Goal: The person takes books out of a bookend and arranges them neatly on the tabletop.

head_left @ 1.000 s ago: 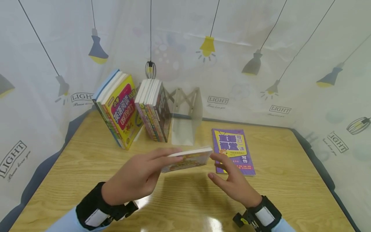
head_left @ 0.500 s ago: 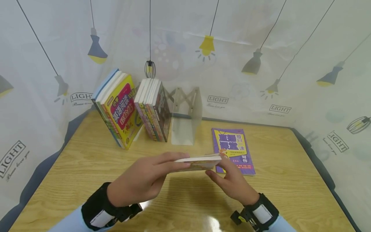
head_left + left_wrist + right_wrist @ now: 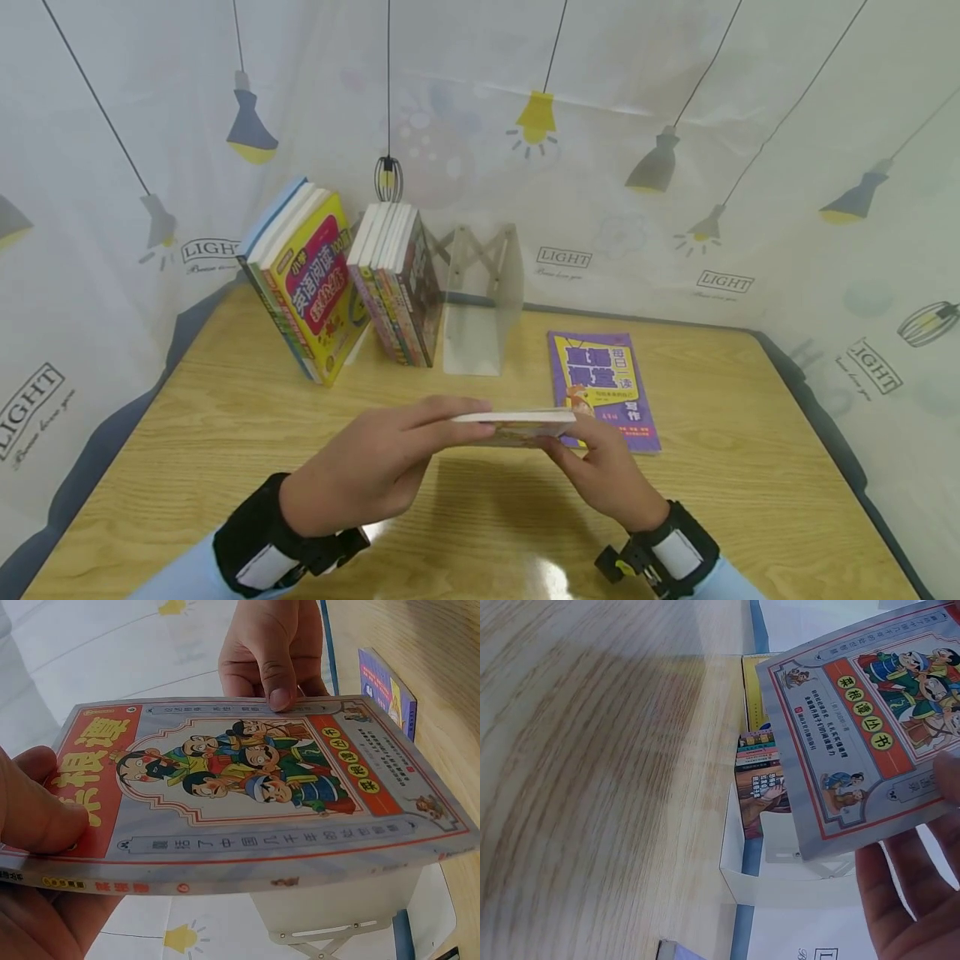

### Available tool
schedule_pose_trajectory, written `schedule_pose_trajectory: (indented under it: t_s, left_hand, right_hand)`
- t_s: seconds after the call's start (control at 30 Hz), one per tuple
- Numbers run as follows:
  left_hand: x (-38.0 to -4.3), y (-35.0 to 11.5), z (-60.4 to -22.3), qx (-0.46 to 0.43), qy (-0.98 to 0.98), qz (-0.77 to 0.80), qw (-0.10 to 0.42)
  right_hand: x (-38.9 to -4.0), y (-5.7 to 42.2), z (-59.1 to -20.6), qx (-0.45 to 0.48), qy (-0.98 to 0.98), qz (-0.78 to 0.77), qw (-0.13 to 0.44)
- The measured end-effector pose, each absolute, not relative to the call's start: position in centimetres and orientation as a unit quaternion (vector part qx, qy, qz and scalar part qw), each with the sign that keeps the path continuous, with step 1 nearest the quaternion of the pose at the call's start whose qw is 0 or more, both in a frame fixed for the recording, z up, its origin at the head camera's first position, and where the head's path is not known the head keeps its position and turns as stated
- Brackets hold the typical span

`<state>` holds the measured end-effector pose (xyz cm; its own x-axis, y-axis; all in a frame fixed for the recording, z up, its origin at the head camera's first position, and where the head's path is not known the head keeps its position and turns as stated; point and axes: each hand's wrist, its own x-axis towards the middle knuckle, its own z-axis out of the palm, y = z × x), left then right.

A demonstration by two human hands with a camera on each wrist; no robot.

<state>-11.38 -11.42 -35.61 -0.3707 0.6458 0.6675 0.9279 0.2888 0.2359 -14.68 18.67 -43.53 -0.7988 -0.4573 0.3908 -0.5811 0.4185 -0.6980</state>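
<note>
Wooden table (image 3: 225, 433): both hands hold book (image 3: 517, 423)

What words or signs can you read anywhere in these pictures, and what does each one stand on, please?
"LIGHT": printed repeatedly on the white lamp-patterned curtain.
"菜根谭": red title strip on the grey cartoon-cover book held by both hands.
"菜根谭丛书": yellow circles on that cover's red side band.
"小学英语阅读": the upright yellow book.
"写作": the flat purple book.
The rest is too small or blurred.

head view above, both wrist views close under one book (image 3: 517, 423)
</note>
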Motion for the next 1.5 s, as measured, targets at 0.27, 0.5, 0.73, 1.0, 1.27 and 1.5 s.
schedule_pose_trajectory:
  t_s: [0.27,0.5,0.73,1.0,1.27,1.5]
  left_hand:
    - [-11.6,-11.5,-35.8,-0.498,-0.773,-0.316,0.231]
    - [-12.1,-11.6,-36.2,-0.48,-0.774,-0.328,0.252]
    - [-12.1,-11.9,-36.5,-0.451,-0.79,-0.331,0.252]
    - [-12.4,-12.4,-37.5,-0.415,-0.814,-0.328,0.24]
    - [-13.0,-13.0,-38.0,-0.405,-0.822,-0.326,0.233]
    - [-13.2,-13.4,-38.3,-0.387,-0.838,-0.323,0.209]
  right_hand:
    - [-14.7,18.8,-43.4,0.316,-0.814,0.479,0.092]
    - [-15.0,19.3,-43.3,0.312,-0.799,0.507,0.082]
    - [-15.0,19.9,-43.3,0.283,-0.794,0.533,0.079]
    - [-15.1,20.6,-43.5,0.232,-0.8,0.545,0.096]
    - [-15.4,21.2,-43.3,0.19,-0.804,0.555,0.091]
    - [-15.5,22.0,-43.1,0.147,-0.811,0.559,0.088]
